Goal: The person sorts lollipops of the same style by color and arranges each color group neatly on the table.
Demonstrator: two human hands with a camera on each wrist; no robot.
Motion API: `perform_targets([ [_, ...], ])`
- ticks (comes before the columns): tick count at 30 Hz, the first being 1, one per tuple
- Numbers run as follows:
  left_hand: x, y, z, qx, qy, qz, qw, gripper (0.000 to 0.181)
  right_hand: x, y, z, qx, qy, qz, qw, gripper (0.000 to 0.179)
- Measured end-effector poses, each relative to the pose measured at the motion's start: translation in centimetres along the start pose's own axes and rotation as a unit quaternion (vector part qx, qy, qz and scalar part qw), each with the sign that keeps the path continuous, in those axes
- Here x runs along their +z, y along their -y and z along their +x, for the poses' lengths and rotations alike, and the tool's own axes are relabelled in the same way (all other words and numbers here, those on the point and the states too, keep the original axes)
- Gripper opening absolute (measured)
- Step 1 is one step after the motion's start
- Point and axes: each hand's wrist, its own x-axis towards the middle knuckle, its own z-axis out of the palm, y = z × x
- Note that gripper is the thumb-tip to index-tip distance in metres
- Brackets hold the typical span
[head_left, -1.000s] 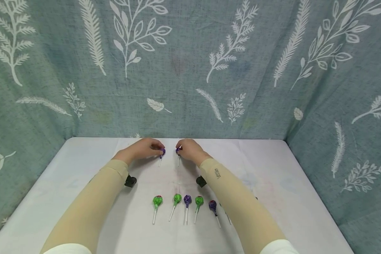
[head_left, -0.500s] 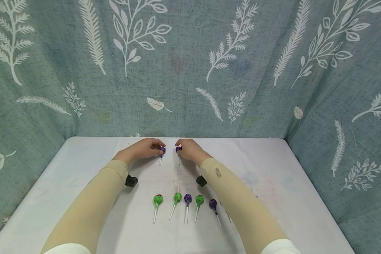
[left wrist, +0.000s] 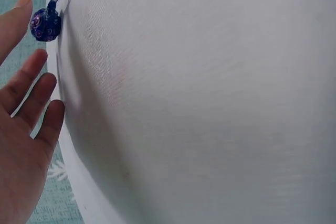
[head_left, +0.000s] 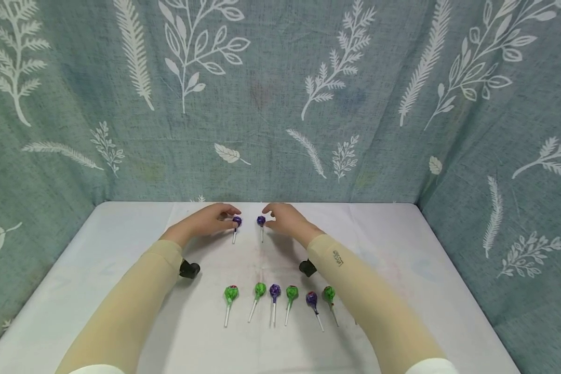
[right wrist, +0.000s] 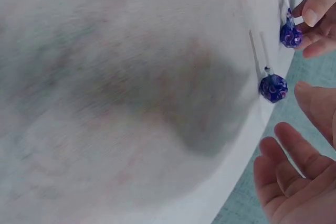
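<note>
Two purple-wrapped lollipops lie side by side near the far edge of the table, sticks toward me. My left hand (head_left: 208,221) is around the left lollipop (head_left: 237,221); in the left wrist view its thumb and fingers are spread, with a gap about the candy ball (left wrist: 46,23). To the right, my right hand (head_left: 289,223) is beside the other lollipop (head_left: 261,221), thumb and fingers parted. The right wrist view shows this lollipop's ball (right wrist: 273,87) on the cloth, apart from the fingertips.
Closer to me lies a row of several lollipops, including a green one (head_left: 231,294) at its left end and a purple one (head_left: 275,292). My right sleeve (head_left: 364,296) covers part of the row's right end. A leaf-patterned curtain (head_left: 262,104) borders the white table (head_left: 121,228).
My right hand has let go of its lollipop and moved slightly right. Its arm has shifted right too, uncovering a green lollipop in the near row. The left hand has barely moved.
</note>
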Motion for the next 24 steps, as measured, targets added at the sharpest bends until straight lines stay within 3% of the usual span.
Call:
perform_targets([
  [10, -0.2, -0.1, -1.8, 0.004, -0.038, -0.013, 0.9992, 0.047, -0.4, -1.0, -2.6, -0.058, -0.015, 0.039, 0.9974, 0.038],
  [16, 0.3, -1.5, -3.2, 0.050, -0.053, -0.026, 0.9971, 0.046, -0.7, -1.6, -5.2, -0.105, -0.020, 0.066, 0.9921, 0.037],
  [20, 1.0, -2.8, -4.5, 0.068, -0.065, -0.024, 0.9953, 0.042, -0.9, -2.0, -7.4, -0.117, -0.025, 0.077, 0.9898, 0.038],
  [24, 1.7, -4.4, -6.0, 0.080, -0.055, -0.027, 0.9949, 0.043, -0.9, -2.7, -9.7, -0.117, -0.031, 0.097, 0.9880, 0.040],
])
